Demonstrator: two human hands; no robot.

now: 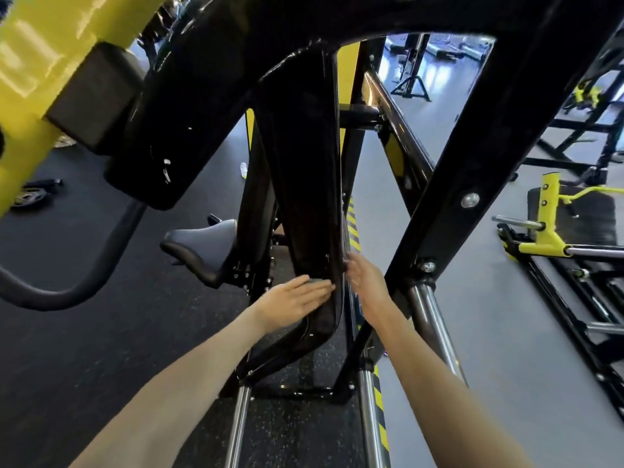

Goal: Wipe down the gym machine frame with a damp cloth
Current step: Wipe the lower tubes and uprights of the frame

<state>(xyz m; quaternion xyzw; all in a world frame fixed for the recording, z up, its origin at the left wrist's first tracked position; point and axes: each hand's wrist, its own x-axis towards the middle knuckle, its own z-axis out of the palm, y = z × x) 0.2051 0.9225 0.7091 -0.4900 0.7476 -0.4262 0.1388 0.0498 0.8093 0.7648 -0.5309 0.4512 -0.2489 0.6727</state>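
Head view is showing me the frame post [300,197] rising away, my flat left hand [293,298] pressing the cloth [316,282] on its face, my right hand [366,282] open, touching its right edge.

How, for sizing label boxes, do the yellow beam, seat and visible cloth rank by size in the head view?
1. yellow beam, though nearness to the camera inflates it
2. seat
3. cloth, mostly hidden under the left hand
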